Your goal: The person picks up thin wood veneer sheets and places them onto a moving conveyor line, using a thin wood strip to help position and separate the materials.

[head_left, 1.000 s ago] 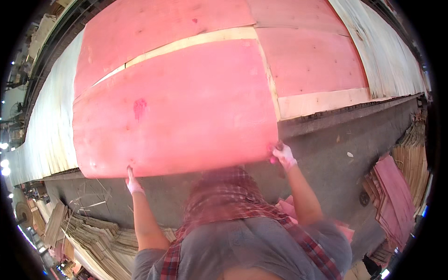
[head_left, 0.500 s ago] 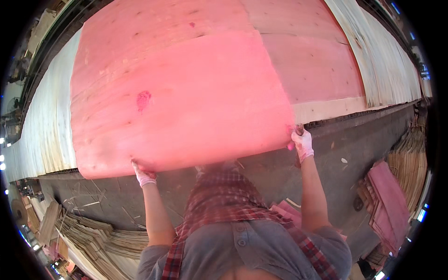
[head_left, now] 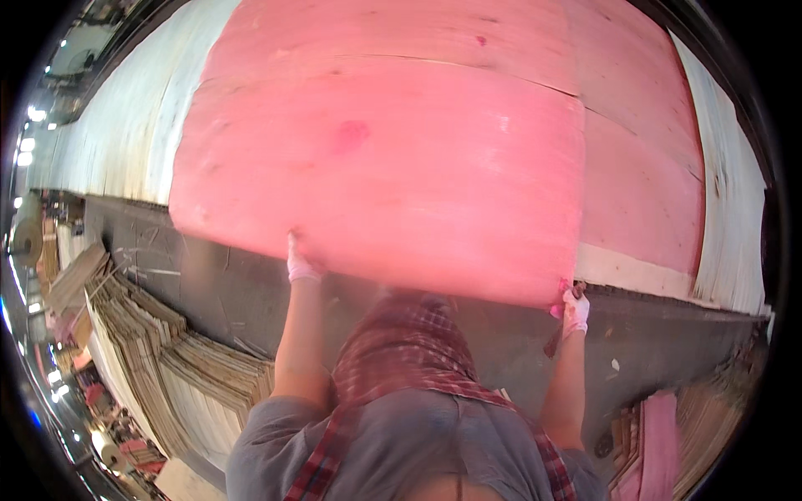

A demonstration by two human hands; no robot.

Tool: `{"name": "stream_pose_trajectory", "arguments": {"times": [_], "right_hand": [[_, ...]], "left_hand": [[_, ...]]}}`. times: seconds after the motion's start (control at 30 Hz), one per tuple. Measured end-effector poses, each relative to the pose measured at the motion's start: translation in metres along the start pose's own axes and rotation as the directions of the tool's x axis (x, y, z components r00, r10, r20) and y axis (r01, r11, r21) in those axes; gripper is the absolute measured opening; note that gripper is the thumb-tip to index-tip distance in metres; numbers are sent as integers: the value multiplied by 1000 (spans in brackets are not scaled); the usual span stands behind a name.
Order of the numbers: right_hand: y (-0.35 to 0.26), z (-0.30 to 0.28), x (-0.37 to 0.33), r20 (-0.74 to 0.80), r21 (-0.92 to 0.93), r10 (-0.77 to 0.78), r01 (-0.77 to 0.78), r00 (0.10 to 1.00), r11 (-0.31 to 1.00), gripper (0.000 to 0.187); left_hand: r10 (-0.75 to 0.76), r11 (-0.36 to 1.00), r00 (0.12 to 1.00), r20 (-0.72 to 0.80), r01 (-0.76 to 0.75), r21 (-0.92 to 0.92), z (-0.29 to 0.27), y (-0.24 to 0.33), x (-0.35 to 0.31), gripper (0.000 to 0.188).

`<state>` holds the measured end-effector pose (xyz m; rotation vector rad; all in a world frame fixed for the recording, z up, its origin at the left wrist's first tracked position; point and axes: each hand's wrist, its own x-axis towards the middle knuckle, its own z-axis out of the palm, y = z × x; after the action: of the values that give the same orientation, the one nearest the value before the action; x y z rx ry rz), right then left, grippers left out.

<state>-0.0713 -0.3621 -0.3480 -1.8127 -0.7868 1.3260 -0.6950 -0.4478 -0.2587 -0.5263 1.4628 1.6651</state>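
Observation:
A broad pink-coated wood veneer sheet (head_left: 401, 192) lies over the wide layer of veneer in front of me, its near edge reaching out past the layer's edge. My left hand (head_left: 302, 260), in a pale stained glove, pinches that near edge left of the middle, the thumb on top. At the sheet's near right corner my right hand (head_left: 574, 311) is closed, gloved likewise. A dark, thin thing (head_left: 552, 341) pokes out below the right hand; its kind is unclear. The fingers under the sheet are hidden.
Another pink sheet (head_left: 639, 179) lies to the right, with pale veneer (head_left: 728, 175) beyond it. More pale veneer (head_left: 138, 125) spreads on the left. Stacked veneer (head_left: 192, 351) stands at lower left, pink pieces (head_left: 656, 442) at lower right. Scraps litter the grey floor (head_left: 652, 334).
The view has turned, so the scene sits differently in the picture. A dark narrow gap now shows along the sheet's far edge. Both hands keep hold of the near edge.

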Motion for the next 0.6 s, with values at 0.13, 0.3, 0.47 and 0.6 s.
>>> {"name": "stream_pose_trajectory", "arguments": {"times": [0.13, 0.3, 0.47, 0.6], "right_hand": [[-68, 40, -35, -120, 7, 172, -172, 978, 985, 15], [-79, 57, -45, -266, -14, 145, -154, 953, 988, 23], [-108, 89, -63, -373, -19, -27, 21, 927, 1000, 35], [-127, 125, -82, -78, -671, -465, 299, 882, 679, 53]], "left_hand": [[42, 999, 999, -21, -41, 30, -17, 3, 18, 64], [-55, 998, 998, 1, 55, -44, 6, 8, -9, 61], [-123, 982, 992, 42, 115, 147, -18, 13, -1, 65], [-105, 976, 981, 161, 71, 205, -78, 13, 10, 66]]}}
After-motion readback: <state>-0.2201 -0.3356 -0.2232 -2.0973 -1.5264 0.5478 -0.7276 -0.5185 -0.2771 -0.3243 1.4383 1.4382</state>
